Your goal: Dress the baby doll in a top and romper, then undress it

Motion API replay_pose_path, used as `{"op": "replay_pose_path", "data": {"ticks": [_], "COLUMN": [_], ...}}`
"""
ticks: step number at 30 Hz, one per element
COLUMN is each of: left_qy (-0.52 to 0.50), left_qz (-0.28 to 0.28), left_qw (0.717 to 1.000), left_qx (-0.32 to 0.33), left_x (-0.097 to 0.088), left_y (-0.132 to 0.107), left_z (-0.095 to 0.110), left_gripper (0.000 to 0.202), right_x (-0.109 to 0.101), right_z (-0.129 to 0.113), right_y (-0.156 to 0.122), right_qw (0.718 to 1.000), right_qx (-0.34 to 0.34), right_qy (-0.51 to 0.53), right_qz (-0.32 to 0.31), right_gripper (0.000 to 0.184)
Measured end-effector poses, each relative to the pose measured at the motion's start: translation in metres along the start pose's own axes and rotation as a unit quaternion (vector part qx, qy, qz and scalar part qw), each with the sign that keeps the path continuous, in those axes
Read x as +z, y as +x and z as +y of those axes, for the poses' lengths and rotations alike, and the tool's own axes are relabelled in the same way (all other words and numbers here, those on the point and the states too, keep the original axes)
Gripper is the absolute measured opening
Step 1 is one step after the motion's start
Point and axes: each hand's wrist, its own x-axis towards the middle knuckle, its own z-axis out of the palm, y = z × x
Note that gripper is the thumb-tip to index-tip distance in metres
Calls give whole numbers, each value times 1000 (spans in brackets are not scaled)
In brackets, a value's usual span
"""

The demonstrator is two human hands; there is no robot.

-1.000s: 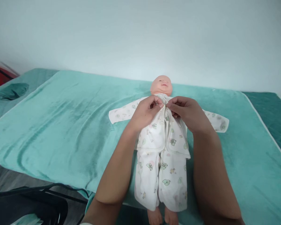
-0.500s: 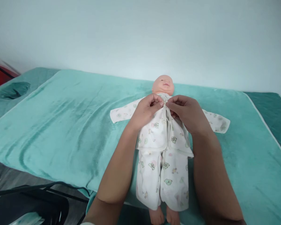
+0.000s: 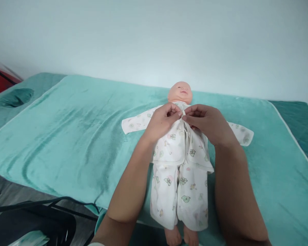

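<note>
A baby doll (image 3: 180,91) lies on its back on a teal blanket (image 3: 66,136), dressed in a white printed jacket (image 3: 169,143) and matching trousers (image 3: 179,194). My left hand (image 3: 161,121) and my right hand (image 3: 207,123) meet at the doll's upper chest, just under its chin. Both hands are closed in a pinch on the two front edges of the jacket at the collar. The doll's sleeves spread out to both sides and its bare feet (image 3: 181,236) stick out at the blanket's near edge.
The blanket covers a darker teal padded table (image 3: 297,126) with a face hole (image 3: 15,97) at the far left. A pale wall rises behind it. A black chair (image 3: 36,225) stands on the floor at the lower left, and something red (image 3: 0,83) shows at the left edge.
Both hands stay pinched at the jacket's collar with only slight finger movement. The view has shifted a little, nothing else has moved.
</note>
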Motion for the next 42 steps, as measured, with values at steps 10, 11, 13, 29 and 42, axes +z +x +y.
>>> {"op": "replay_pose_path", "data": {"ticks": [10,11,13,29,42], "left_qy": [-26,-23,-21,-32,51], "left_qz": [-17,-18,-22,-49,-48], "left_qw": [999,1000,1000,998,998], "left_qx": [9,8,1,-16,-3], "left_x": [-3,-3,-2,-8,-10], "left_y": [0,-1,-1,-1,-3], "left_z": [-3,-2,1,1,8], "left_gripper": [9,10,12,16,17], "right_x": [3,4,7,14,17], "right_z": [-7,-7,-8,-24,-34], "right_y": [-5,-5,-6,-20,-53], "right_qw": [994,992,989,956,887], "right_qx": [-12,-14,-24,-14,2], "right_qy": [-111,-123,-147,-294,-459], "right_qz": [4,5,9,-6,-46], "right_gripper": [20,20,18,24,30]}}
